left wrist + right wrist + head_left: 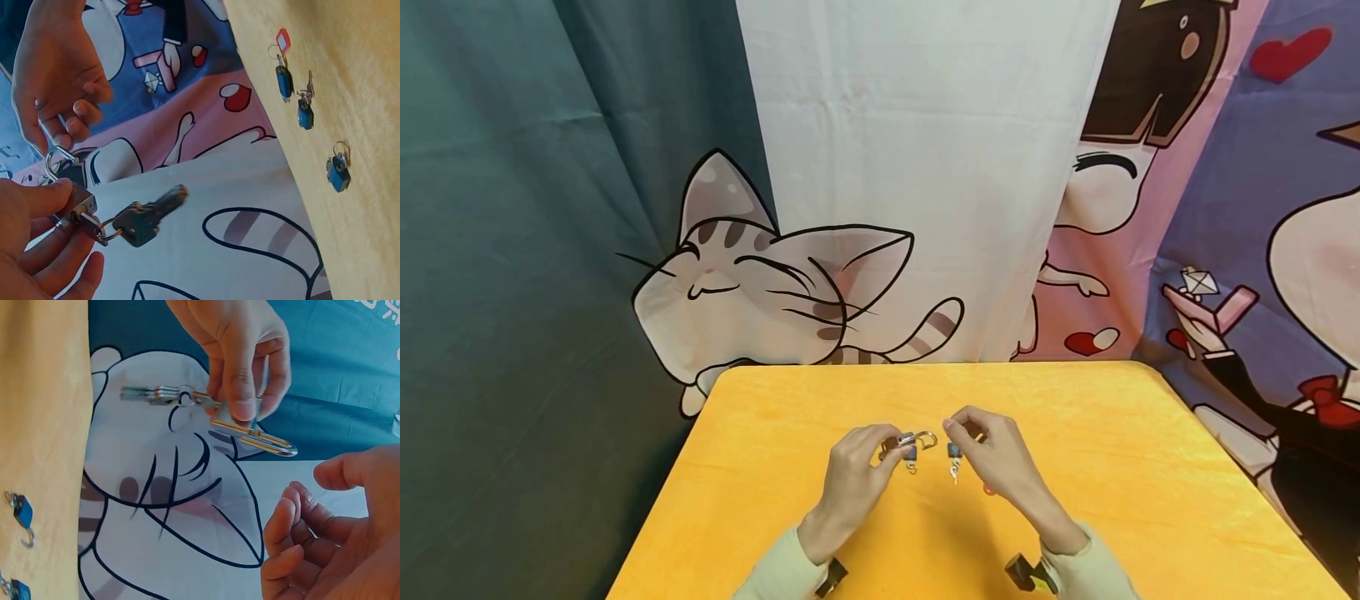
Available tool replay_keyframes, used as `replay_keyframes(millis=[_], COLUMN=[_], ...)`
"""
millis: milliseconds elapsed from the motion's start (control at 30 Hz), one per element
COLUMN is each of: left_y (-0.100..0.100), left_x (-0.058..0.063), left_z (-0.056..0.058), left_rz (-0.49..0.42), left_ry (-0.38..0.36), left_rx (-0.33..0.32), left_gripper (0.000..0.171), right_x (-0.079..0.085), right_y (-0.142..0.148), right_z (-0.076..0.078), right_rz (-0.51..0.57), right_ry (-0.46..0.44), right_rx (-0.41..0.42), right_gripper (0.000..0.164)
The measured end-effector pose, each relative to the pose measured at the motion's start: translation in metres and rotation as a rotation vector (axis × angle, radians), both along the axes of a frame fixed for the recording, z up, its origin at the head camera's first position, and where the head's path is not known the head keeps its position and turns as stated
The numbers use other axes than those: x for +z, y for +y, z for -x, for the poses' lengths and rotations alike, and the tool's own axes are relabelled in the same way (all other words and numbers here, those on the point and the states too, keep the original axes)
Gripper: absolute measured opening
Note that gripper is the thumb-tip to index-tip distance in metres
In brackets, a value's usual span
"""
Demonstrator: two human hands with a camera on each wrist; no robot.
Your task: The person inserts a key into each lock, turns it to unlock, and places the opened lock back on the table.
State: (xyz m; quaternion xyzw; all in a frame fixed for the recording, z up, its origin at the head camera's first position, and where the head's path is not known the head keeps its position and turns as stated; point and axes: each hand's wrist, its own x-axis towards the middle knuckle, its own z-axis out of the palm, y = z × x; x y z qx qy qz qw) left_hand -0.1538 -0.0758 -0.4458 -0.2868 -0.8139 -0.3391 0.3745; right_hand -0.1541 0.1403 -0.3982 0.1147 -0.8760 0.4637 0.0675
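Observation:
My left hand (852, 471) grips a metal padlock (81, 199) above the table, its shackle swung open and pointing toward my right hand. A key sits in the lock's bottom, and more keys (156, 395) hang from it on a ring. Just off the shackle's end is my right hand (337, 540), its fingers loosely bent, with nothing between them in the wrist views. Below on the table lie a blue padlock (911, 454) and a second blue padlock (954, 450) with keys. The left wrist view also shows a third blue padlock (284, 82).
A red key tag (283, 41) is attached to the third blue padlock's ring. The yellow table (775, 500) ends at a printed curtain (925, 167) behind it. Dark devices (1022, 573) are strapped at both wrists.

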Motion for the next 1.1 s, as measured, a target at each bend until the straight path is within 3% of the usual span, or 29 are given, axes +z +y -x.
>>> replay_keyframes(millis=[233, 367, 533, 767, 1100], left_y=[-0.002, -0.004, -0.006, -0.011, -0.017], left_x=[-0.003, -0.006, -0.010, -0.016, -0.031], left_z=[0.002, 0.006, 0.012, 0.023, 0.044], left_rz=[-0.099, -0.155, -0.208, -0.295, -0.404], left_ry=[-0.181, -0.245, -0.314, -0.487, -0.695], left_rx=[-0.019, -0.042, -0.060, -0.054, -0.042], left_gripper=[0.019, 0.016, 0.016, 0.015, 0.016], right_x=[-0.002, -0.002, -0.004, -0.009, -0.026], right_y=[0.004, 0.007, 0.011, 0.014, 0.014], right_z=[-0.002, -0.002, -0.004, -0.009, -0.018], right_rz=[0.000, -0.027, -0.173, -0.340, -0.422], right_ry=[0.256, 0.341, 0.429, 0.475, 0.450], right_rx=[0.016, 0.056, 0.127, 0.185, 0.221], right_gripper=[0.008, 0.021, 0.043, 0.060, 0.057])
